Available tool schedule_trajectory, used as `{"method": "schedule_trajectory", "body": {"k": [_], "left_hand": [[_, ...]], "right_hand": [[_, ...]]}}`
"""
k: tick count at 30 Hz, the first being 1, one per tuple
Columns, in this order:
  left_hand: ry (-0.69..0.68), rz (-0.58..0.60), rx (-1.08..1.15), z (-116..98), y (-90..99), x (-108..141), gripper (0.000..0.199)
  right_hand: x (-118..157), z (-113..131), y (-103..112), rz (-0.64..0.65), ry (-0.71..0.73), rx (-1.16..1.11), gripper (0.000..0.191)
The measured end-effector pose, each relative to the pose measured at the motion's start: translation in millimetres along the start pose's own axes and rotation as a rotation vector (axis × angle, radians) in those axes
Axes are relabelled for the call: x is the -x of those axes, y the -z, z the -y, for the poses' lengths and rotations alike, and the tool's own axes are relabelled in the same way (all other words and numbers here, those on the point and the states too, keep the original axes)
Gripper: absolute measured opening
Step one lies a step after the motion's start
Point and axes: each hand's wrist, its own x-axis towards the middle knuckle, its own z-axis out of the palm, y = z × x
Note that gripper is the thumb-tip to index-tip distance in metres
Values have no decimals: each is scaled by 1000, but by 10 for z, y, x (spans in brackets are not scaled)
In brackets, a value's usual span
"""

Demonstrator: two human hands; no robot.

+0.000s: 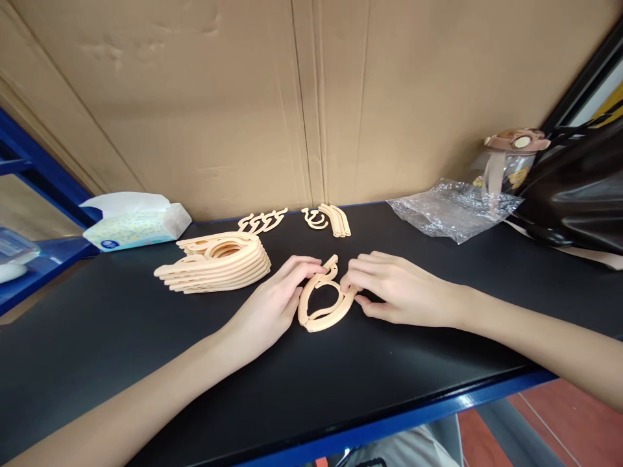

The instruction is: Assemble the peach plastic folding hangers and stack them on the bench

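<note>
A beige folding clothes hanger (pixel 331 321) lies on the black tabletop in front of me, its curved parts bent into a loop. My left hand (pixel 282 295) grips its left side, fingertips over the upper part. On the other side, my right hand (pixel 389 288) pinches the right arm of the hanger between thumb and fingers. Left of my hands sits a stack of hangers (pixel 214 269) of the same colour. Behind the stack several loose hooks (pixel 263 222) lie in a row. Further right are a few more hooks (pixel 315 219) beside some curved bars (pixel 335 220).
A tissue pack (pixel 136 224) stands at the back left. Crumpled clear plastic (pixel 452 211) lies at the back right, near a drinking bottle (pixel 511 162) and a black bag (pixel 579 188). Brown cardboard (pixel 243 97) walls off the back. The table's blue edge (pixel 389 421) runs close in front.
</note>
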Motion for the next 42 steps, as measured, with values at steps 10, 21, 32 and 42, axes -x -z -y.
{"method": "schedule_trajectory", "body": {"k": [10,21,32,42], "left_hand": [[36,-29,-65,-24,1,3,41],[44,68,-122,-27,-24,45,78],[-51,178,-151,-58,32,43,81],[-99,-142,-327,-129,154,28,71]], "right_hand": [[12,-122,-63,-79,-184,93,17],[-12,-8,-2,8,-69,-165,19],[-4,-23,-5,-170,-250,-296,14],[-19,-63,2,-105,-451,-668,31]]}}
